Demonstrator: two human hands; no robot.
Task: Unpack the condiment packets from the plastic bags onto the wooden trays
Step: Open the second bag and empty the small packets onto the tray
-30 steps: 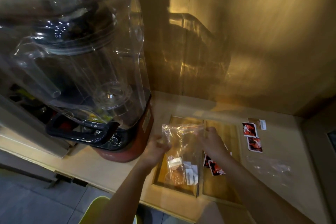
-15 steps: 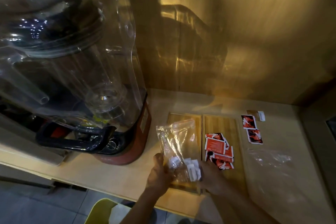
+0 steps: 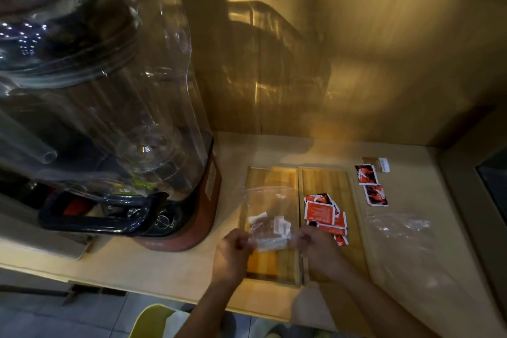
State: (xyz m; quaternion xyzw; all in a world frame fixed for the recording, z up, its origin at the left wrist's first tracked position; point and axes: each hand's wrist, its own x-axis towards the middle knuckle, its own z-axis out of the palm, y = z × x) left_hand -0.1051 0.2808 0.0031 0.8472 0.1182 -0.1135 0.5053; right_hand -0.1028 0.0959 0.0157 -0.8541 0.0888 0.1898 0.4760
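A clear plastic bag (image 3: 267,200) lies tipped over the left wooden tray (image 3: 271,266), its mouth pointing away from me. White and brownish condiment packets (image 3: 270,230) sit bunched at its near end. My left hand (image 3: 233,252) pinches the bag's near left corner and my right hand (image 3: 318,250) pinches its near right corner. The right wooden tray (image 3: 326,181) holds a pile of red packets (image 3: 325,212).
A large blender with a clear cover (image 3: 96,107) stands at the left on the counter. Two red packets (image 3: 370,184) and a small white packet (image 3: 384,164) lie right of the trays. An empty clear bag (image 3: 400,230) lies further right. A wooden wall is behind.
My hands went from the bag's top edge to its bottom corners, and the bag turned over, with its mouth now pointing away across the left tray. The red packets became visible.
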